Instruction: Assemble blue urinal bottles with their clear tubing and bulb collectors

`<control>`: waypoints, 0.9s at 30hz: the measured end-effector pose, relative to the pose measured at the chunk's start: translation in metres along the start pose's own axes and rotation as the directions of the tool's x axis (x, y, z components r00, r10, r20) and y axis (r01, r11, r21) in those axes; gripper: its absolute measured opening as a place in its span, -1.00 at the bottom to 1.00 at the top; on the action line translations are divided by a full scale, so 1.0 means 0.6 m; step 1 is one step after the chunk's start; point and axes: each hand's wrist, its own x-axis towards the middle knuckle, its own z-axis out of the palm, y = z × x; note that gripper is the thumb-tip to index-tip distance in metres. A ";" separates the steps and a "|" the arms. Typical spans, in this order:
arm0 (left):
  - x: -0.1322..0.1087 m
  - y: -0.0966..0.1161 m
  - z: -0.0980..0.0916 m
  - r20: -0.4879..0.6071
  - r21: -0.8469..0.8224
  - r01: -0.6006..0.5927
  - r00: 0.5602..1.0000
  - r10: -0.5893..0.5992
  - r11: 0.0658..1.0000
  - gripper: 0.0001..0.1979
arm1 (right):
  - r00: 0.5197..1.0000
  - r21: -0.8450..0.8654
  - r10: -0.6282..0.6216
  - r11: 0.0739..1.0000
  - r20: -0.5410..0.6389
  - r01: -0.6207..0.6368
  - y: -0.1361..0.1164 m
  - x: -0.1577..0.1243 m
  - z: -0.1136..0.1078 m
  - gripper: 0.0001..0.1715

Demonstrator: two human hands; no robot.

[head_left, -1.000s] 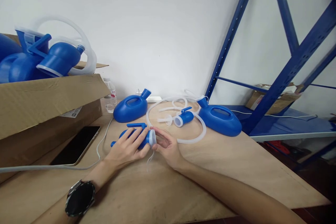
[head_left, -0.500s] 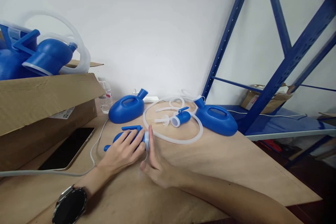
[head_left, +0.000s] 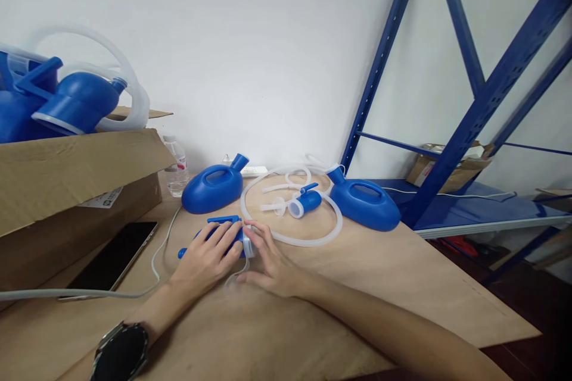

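Note:
My left hand (head_left: 208, 256) lies over a blue plastic urinal cup (head_left: 239, 237) on its side, its fingers wrapped across the body. The cup's blue handle (head_left: 223, 219) shows beyond my fingers, and a small blue spout (head_left: 182, 253) sticks out at the left. At its right end is a white cap (head_left: 249, 245) with a thin strap. My right hand (head_left: 272, 262) is open, bent fingertips touching the cap and thumb apart near the strap. Beyond lies another blue cup (head_left: 304, 205) with a white rim, beside a clear tube connector (head_left: 279, 206).
Blue urinal bottles (head_left: 212, 189) stand left and right (head_left: 366, 205), with a clear hose (head_left: 308, 242) coiled between. At left are a cardboard box (head_left: 80, 178) of blue parts, a phone (head_left: 111, 256), a cable (head_left: 154, 265) and a water bottle (head_left: 177, 175). Blue shelving (head_left: 469, 211) stands right.
My right hand has gone from a flat palm against the cap to bent fingers over its edge. My left hand stays on the cup. The view has shifted slightly.

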 end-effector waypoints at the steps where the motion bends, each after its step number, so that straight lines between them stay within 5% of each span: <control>1: 0.003 0.001 -0.002 -0.011 -0.012 0.009 1.000 -0.009 1.000 -0.87 | 0.999 -0.001 -0.014 1.000 -0.041 0.014 0.002 0.001 -0.001 -0.08; 5: 0.006 -0.006 -0.008 -0.039 -0.072 0.231 0.971 -0.234 0.970 -0.40 | 0.977 0.008 -0.015 1.000 -0.213 0.017 0.009 0.003 -0.004 -0.38; 8: 0.000 -0.028 -0.008 0.054 -0.160 0.534 0.844 -0.533 0.830 -0.27 | 0.952 0.013 -0.012 1.000 -0.306 0.017 0.021 0.000 -0.011 -0.36; 11: 0.003 -0.045 -0.009 0.375 -0.378 0.804 0.586 -0.718 0.459 -0.45 | 0.946 -0.012 0.013 1.000 -0.323 -0.018 0.034 0.000 -0.017 -0.33; 13: 0.011 -0.047 -0.011 0.628 -0.497 0.863 0.428 -0.649 0.088 -0.48 | 0.958 -0.053 0.009 0.998 -0.287 -0.026 0.040 0.001 -0.020 -0.29; 16: 0.022 -0.035 -0.010 0.838 -0.478 0.798 0.290 -0.462 -0.366 -0.42 | 0.971 -0.124 -0.044 0.992 -0.235 0.015 0.047 0.002 -0.026 -0.24; 19: 0.019 -0.026 -0.004 0.865 -0.476 0.728 0.285 -0.414 -0.493 -0.39 | 0.977 -0.172 -0.069 0.985 -0.204 0.033 0.051 0.002 -0.032 -0.23; 27: -0.009 -0.035 0.011 0.739 -0.655 0.677 0.483 -0.470 -0.335 -0.29 | 0.926 0.011 0.144 0.989 -0.348 -0.149 0.036 0.009 -0.013 -0.20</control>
